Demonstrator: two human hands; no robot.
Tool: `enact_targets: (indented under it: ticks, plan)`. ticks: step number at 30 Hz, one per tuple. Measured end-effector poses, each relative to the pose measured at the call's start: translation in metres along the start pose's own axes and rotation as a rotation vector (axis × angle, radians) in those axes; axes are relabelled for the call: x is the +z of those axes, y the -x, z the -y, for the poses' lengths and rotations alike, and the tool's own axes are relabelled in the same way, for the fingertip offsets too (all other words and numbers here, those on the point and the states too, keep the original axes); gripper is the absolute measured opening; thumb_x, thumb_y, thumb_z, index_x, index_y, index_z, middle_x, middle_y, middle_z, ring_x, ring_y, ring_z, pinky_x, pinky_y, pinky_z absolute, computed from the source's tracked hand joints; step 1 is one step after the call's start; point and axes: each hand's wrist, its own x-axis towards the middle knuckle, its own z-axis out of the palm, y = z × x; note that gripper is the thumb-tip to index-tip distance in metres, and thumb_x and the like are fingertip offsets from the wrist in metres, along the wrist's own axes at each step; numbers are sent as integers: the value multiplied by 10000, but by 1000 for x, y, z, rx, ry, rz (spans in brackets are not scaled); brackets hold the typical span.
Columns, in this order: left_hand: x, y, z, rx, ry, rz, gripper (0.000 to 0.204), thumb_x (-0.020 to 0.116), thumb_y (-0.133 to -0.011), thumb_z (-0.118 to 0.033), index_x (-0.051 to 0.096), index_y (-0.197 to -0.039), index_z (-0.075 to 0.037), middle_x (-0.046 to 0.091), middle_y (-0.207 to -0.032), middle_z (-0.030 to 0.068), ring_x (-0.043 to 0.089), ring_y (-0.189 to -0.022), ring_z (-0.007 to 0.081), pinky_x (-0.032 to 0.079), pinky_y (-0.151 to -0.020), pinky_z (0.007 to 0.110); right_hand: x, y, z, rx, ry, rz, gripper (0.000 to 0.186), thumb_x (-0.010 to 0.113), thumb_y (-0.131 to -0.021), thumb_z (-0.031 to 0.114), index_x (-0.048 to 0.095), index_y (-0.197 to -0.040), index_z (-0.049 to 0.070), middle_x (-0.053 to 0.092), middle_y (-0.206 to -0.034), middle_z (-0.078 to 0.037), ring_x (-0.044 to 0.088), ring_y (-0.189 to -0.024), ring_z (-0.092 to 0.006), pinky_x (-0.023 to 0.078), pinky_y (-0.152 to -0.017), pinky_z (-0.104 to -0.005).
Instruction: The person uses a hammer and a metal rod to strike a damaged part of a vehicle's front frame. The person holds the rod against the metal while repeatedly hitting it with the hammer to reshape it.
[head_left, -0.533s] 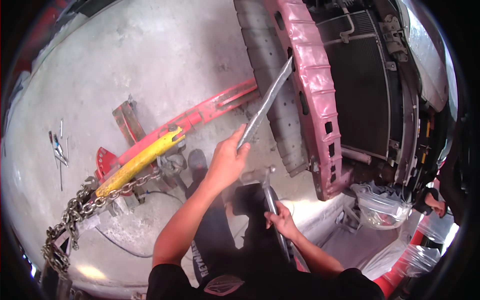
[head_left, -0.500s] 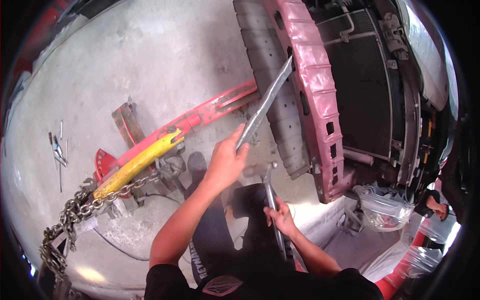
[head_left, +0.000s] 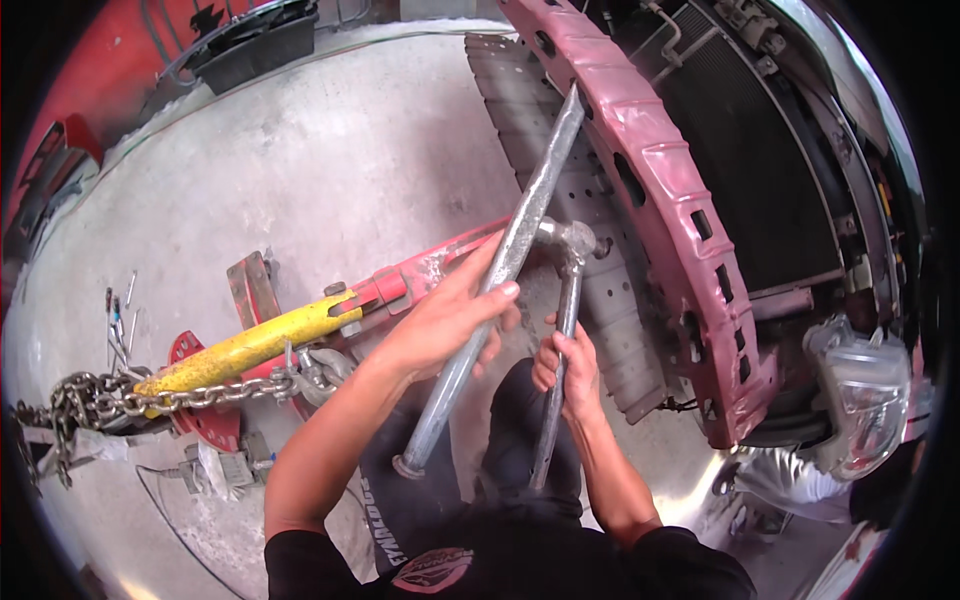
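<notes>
While the right hand (head_left: 570, 370) wraps its fingers round a hammer (head_left: 560, 340) handle, head up near the pink beam (head_left: 665, 215), the left hand (head_left: 450, 320) closes its fingers on a long steel bar (head_left: 500, 275), tip angled against that beam. Left on the floor: yellow ram (head_left: 245, 345), chain (head_left: 110, 400). Beyond: radiator (head_left: 745, 150).

Pink-red bumper beam (head_left: 660, 190), yellow ram (head_left: 245, 345), grey steel bar (head_left: 500, 270), grey chain (head_left: 120, 400).
</notes>
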Motion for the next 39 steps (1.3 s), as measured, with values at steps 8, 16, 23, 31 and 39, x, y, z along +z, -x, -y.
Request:
enact_targets:
  ticks: [8,16,23,31,39]
  plan:
    - [8,11,23,132,-263,-192,555,572,-1046,-228,360,-1527,-52,526,-784,25,497,-487,89,420,-402,269,-17,0,-12,-59,-40,100,263,516,-1047,234,520,-1258,77,386,-652,24,392,-460,-89,351,-413,-260]
    - [17,28,10,137,-449,-227,610,603,-1029,-208,334,-1540,-11,535,-779,23,499,-468,80,417,-375,259,-9,-8,-12,-50,-269,276,219,458,-1099,268,567,-1220,121,352,-658,42,370,-484,-68,355,-415,-234]
    - [14,23,-21,85,-518,-260,601,600,-1027,-200,353,-1536,2,538,-763,19,519,-459,81,454,-373,257,7,-21,-2,1,-456,360,193,451,-1088,266,555,-1204,152,377,-686,43,389,-527,-78,343,-459,-254]
    - [3,14,-9,90,-491,-248,643,639,-1011,-227,330,-1532,-12,530,-719,9,500,-462,74,418,-376,239,4,-28,-5,1,-454,351,169,492,-1064,239,557,-1191,148,397,-695,38,407,-533,-85,352,-462,-261]
    - [14,-2,-2,17,-257,-149,425,664,-972,-217,496,-1318,-36,539,-723,3,512,-492,95,441,-418,272,-5,-14,2,-65,-297,210,198,528,-1036,183,553,-1218,110,382,-654,34,403,-483,-86,372,-411,-257]
